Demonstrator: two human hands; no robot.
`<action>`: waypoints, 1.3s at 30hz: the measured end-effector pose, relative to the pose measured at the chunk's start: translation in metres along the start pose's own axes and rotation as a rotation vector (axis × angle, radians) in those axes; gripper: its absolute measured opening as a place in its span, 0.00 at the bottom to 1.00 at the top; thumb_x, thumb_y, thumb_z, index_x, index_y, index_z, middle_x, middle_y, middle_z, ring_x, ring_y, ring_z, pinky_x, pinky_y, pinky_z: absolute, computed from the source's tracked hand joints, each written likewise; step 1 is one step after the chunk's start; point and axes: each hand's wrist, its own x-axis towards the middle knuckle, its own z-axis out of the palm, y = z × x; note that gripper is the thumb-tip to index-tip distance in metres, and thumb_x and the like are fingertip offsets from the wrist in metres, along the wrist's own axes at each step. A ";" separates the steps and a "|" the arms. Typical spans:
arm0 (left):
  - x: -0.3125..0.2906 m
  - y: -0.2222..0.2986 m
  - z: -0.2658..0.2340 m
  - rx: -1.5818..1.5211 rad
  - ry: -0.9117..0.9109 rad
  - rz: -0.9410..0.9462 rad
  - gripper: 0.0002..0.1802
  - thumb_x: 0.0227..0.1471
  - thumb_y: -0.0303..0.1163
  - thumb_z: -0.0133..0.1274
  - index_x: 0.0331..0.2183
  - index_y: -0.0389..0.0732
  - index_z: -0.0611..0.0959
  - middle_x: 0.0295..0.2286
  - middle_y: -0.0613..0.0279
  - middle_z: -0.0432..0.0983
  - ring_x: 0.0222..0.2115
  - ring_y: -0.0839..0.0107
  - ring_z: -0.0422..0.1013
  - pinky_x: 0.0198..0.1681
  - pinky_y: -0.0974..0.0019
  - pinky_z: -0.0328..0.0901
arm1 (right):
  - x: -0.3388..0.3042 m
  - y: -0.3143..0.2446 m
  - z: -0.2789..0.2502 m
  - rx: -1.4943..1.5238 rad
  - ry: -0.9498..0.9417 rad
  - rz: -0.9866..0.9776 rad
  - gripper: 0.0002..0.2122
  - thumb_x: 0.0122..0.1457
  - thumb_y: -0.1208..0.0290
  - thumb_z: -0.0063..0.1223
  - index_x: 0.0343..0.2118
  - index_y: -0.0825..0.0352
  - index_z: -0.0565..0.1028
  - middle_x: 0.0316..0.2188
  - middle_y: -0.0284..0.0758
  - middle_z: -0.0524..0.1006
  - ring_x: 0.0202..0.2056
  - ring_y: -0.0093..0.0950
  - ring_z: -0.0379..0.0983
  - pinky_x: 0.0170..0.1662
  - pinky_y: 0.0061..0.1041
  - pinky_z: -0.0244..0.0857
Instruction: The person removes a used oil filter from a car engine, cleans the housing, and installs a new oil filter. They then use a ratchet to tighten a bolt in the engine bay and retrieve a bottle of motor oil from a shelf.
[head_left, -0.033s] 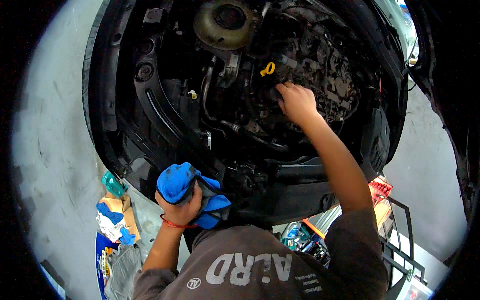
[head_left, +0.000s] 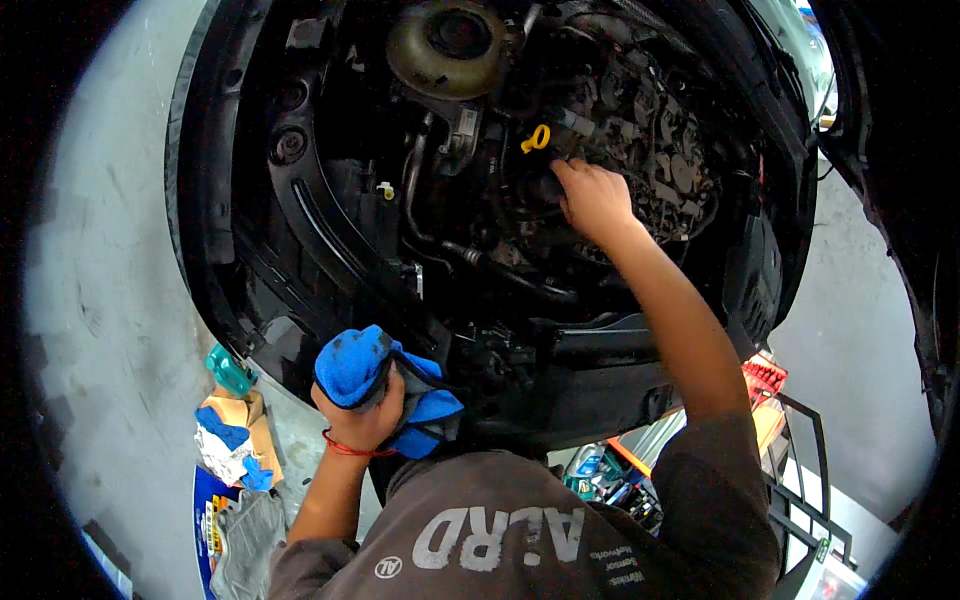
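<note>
Head view shows work under way at a car engine (head_left: 680,170), by the look of it neither just begun nor finished, since one hand reaches in among the parts while the other keeps a cloth ready. A yellow dipstick handle (head_left: 529,146) stands in its place beside the engine, apparently seated. No detached engine part shows in either hand, and how much is left cannot be read from this view.

The right hand (head_left: 598,200) reaches down, knuckles up, with its forefinger and thumb at or just beside a dark roundish part (head_left: 543,189), which lies to the left of the fingertips. Shadow hides the contact, so I cannot tell whether these fingers are pinched on that part or slightly apart. The yellow handle is near the fingertips, a little beyond them and to the left, not touching.

The left hand (head_left: 362,418) is clamped around a bunched blue-and-grey cloth (head_left: 352,366), its blue top marked with dark spots, near the car's front edge, well apart from the right hand.
</note>
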 end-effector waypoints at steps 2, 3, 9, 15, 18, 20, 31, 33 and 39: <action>-0.001 -0.002 -0.001 -0.005 -0.005 0.000 0.21 0.45 0.24 0.65 0.44 0.35 0.82 0.43 0.55 0.81 0.46 0.60 0.77 0.55 0.59 0.65 | 0.009 0.006 0.010 -0.035 -0.059 -0.009 0.12 0.55 0.71 0.55 0.43 0.63 0.76 0.36 0.39 0.79 0.37 0.39 0.79 0.37 0.39 0.74; 0.003 0.000 -0.006 0.061 -0.060 0.034 0.21 0.45 0.23 0.65 0.44 0.35 0.82 0.43 0.54 0.81 0.46 0.60 0.77 0.55 0.59 0.65 | 0.014 0.007 0.013 -0.049 -0.135 0.004 0.12 0.54 0.69 0.56 0.41 0.64 0.75 0.37 0.40 0.79 0.37 0.39 0.79 0.38 0.39 0.73; 0.002 0.001 0.001 -0.105 -0.018 -0.003 0.21 0.46 0.20 0.64 0.45 0.33 0.80 0.43 0.53 0.80 0.45 0.61 0.77 0.55 0.61 0.66 | 0.025 -0.009 0.000 -0.080 -0.221 0.037 0.08 0.56 0.70 0.53 0.37 0.64 0.76 0.35 0.40 0.82 0.36 0.39 0.81 0.37 0.38 0.75; 0.013 0.006 0.000 -0.050 0.024 0.063 0.18 0.42 0.22 0.64 0.39 0.37 0.85 0.36 0.54 0.83 0.38 0.56 0.80 0.46 0.62 0.71 | 0.016 0.001 0.005 -0.165 -0.316 0.017 0.08 0.55 0.69 0.54 0.36 0.64 0.79 0.34 0.39 0.83 0.37 0.39 0.82 0.37 0.38 0.75; 0.020 0.011 0.000 -0.059 0.031 0.088 0.16 0.44 0.22 0.63 0.39 0.37 0.84 0.36 0.54 0.82 0.38 0.57 0.79 0.47 0.62 0.70 | 0.022 -0.002 -0.007 -0.183 -0.498 0.040 0.08 0.55 0.69 0.54 0.36 0.65 0.80 0.34 0.39 0.83 0.38 0.39 0.81 0.37 0.38 0.75; 0.019 0.014 -0.005 -0.032 -0.030 0.063 0.15 0.47 0.22 0.63 0.40 0.36 0.83 0.40 0.55 0.82 0.43 0.62 0.78 0.51 0.61 0.68 | 0.015 -0.012 -0.012 -0.164 -0.526 0.075 0.08 0.57 0.69 0.53 0.34 0.64 0.81 0.34 0.39 0.83 0.38 0.39 0.81 0.38 0.38 0.75; 0.015 0.007 0.012 -0.111 0.051 -0.015 0.09 0.51 0.24 0.61 0.37 0.35 0.83 0.35 0.59 0.82 0.35 0.68 0.77 0.43 0.64 0.70 | -0.276 -0.064 -0.043 0.914 0.124 0.640 0.15 0.61 0.59 0.58 0.33 0.69 0.77 0.25 0.40 0.77 0.28 0.31 0.73 0.35 0.30 0.67; -0.002 0.023 0.031 -0.252 -0.043 -0.030 0.09 0.53 0.23 0.61 0.38 0.33 0.81 0.36 0.62 0.80 0.36 0.72 0.75 0.43 0.65 0.70 | -0.370 -0.112 -0.017 1.024 0.176 0.808 0.11 0.59 0.63 0.62 0.33 0.67 0.79 0.26 0.34 0.78 0.29 0.23 0.73 0.35 0.26 0.68; -0.101 0.160 0.105 -0.823 -0.703 -0.340 0.14 0.53 0.20 0.59 0.43 0.35 0.78 0.38 0.64 0.78 0.39 0.70 0.74 0.48 0.65 0.67 | -0.490 -0.208 -0.045 1.370 0.210 1.009 0.33 0.52 0.63 0.70 0.59 0.69 0.68 0.33 0.37 0.80 0.34 0.22 0.76 0.37 0.24 0.70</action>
